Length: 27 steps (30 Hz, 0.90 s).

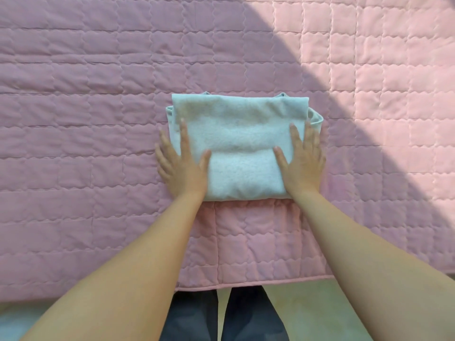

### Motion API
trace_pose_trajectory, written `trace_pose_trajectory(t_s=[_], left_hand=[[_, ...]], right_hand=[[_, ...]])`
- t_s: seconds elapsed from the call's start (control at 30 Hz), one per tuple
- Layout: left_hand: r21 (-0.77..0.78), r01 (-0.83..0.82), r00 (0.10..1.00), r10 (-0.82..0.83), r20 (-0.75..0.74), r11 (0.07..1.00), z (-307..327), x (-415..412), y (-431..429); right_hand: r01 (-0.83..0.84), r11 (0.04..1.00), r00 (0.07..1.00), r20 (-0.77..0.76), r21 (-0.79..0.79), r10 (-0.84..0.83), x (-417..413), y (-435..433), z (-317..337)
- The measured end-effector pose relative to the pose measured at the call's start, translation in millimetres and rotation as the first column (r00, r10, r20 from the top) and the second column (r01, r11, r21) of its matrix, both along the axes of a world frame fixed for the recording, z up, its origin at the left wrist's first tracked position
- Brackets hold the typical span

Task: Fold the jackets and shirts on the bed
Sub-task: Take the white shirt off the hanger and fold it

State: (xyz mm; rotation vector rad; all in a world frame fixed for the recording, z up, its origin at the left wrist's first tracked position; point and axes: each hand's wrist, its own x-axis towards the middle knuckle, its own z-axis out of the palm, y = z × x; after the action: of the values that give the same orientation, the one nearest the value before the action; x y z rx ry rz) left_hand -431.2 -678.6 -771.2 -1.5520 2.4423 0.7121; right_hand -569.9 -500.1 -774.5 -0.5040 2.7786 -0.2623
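Observation:
A pale blue fleecy garment [242, 146] lies folded into a compact rectangle on the pink quilted bed cover [98, 119], near the bed's front edge. My left hand [181, 163] rests flat on the garment's left edge, fingers spread, partly on the quilt. On the garment's right edge my right hand [302, 159] lies flat with fingers apart. Neither hand grips the cloth. Small bits of hem stick out at the garment's top and right side.
The bed's front edge [246, 285] runs across the bottom, with my dark trouser legs [221, 316] and a light floor below it. Sunlight falls on the quilt's upper right part [381, 70]; the rest lies in shadow.

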Motion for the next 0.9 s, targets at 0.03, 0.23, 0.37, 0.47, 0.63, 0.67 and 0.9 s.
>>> trace_pose_trajectory(t_s=[0.03,0.23,0.37,0.47,0.63,0.67,0.9], left_hand=[[0.055,-0.129,0.99,0.132,-0.05,0.99,4,-1,-1],[0.396,-0.516,0.82,0.572,-0.031,0.76,-2,-8,-28],[0.463,-0.379,0.879,0.468,-0.089,0.801,7,-3,-28],[0.417,-0.318,0.872,0.436,-0.224,0.851,23,2,-18],[0.31,-0.325,0.849,0.42,-0.321,0.894,52,28,10],[0.247,-0.345,0.859,0.411,-0.306,0.905,57,38,14],[0.099,-0.508,0.833,0.518,-0.196,0.855,80,132,50]], right_hand=[[0.129,0.989,0.991,0.029,-0.07,-0.127,0,2,2],[0.785,0.58,0.592,0.534,-0.216,-0.603,-18,-3,9],[0.589,0.803,0.774,0.346,-0.086,-0.531,-26,-3,18],[0.461,0.87,0.863,0.315,-0.173,-0.395,-22,-8,31],[0.324,0.886,0.932,0.273,-0.331,-0.238,3,-12,60],[0.273,0.9,0.946,0.265,-0.339,-0.187,9,-14,66],[0.047,0.921,0.94,0.33,-0.387,0.091,62,-19,97]])
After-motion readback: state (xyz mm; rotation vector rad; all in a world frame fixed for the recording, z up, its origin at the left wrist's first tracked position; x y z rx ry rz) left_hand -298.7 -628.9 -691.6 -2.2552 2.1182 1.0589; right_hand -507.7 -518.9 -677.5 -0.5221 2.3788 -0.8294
